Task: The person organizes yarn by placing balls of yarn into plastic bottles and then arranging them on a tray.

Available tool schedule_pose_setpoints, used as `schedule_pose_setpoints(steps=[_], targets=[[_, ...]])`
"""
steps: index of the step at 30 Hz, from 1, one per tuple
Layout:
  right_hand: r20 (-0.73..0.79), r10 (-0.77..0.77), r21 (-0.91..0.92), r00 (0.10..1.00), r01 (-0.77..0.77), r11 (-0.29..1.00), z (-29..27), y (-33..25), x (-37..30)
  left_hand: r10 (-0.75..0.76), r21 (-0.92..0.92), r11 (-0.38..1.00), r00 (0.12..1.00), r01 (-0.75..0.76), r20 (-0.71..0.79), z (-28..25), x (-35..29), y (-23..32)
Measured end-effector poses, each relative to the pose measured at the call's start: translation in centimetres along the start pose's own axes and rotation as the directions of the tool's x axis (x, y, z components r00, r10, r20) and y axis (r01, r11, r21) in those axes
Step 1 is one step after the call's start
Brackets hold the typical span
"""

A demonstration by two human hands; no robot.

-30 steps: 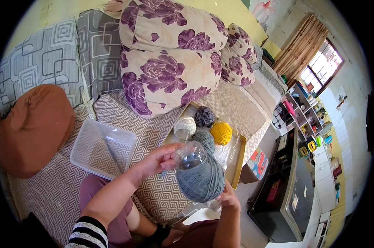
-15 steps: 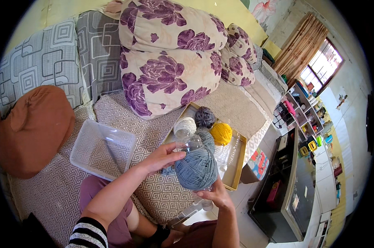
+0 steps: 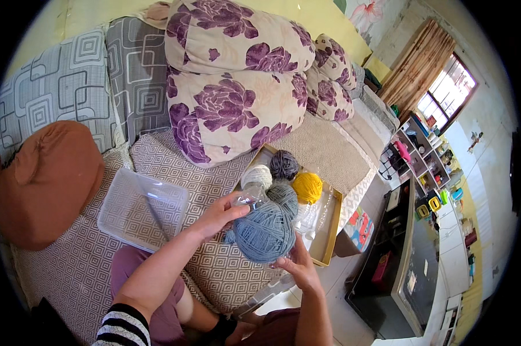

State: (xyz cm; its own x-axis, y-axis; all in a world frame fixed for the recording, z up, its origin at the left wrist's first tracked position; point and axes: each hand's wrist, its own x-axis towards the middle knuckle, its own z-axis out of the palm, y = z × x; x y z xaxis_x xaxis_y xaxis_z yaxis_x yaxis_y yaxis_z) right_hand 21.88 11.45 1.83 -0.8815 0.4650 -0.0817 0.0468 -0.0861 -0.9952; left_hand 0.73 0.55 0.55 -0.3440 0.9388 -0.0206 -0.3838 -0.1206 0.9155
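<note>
The blue-gray yarn ball [image 3: 264, 232] is located just below the center of the frame, wound around a clear plastic bottle [image 3: 249, 199]. The bottle's exposed end points to the upper left. The left hand [image 3: 221, 216] pinches this end between thumb and fingers. The right hand [image 3: 299, 266] is curled around the ball's lower right side, thumb at the lower edge; whether its fingertips press yarn or plastic cannot be told.

Compared with one second ago, the ball and bottle sit farther left and slightly higher. The right hand has shifted the same way. The left thumb now lies extended over the plastic.

A shallow gold-edged tray [image 3: 333, 230], right of center, is unchanged in position. It contains a white ball [image 3: 257, 175], a dark gray ball [image 3: 284, 165], a yellow ball [image 3: 308, 188] and a smaller gray ball [image 3: 283, 197]. A clear plastic box [image 3: 122, 207] remains left of center, on the patterned cover [image 3: 226, 271]
</note>
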Motion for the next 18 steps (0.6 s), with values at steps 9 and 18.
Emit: schedule_pose_setpoints(steps=[9, 18], targets=[[-0.107, -0.109, 0.032, 0.988, 0.113, 0.993, 0.2, -0.5, 0.1, -0.029, -0.125, 0.992, 1.000, 0.028, -0.003, -0.7, 0.2, -0.1], [-0.296, -0.094, 0.187, 0.951, 0.154, 0.970, -1.6, -0.2, 0.2, 0.007, 0.645, 0.698, 0.904, -0.310, 0.427, 3.5, -0.4, -4.0]])
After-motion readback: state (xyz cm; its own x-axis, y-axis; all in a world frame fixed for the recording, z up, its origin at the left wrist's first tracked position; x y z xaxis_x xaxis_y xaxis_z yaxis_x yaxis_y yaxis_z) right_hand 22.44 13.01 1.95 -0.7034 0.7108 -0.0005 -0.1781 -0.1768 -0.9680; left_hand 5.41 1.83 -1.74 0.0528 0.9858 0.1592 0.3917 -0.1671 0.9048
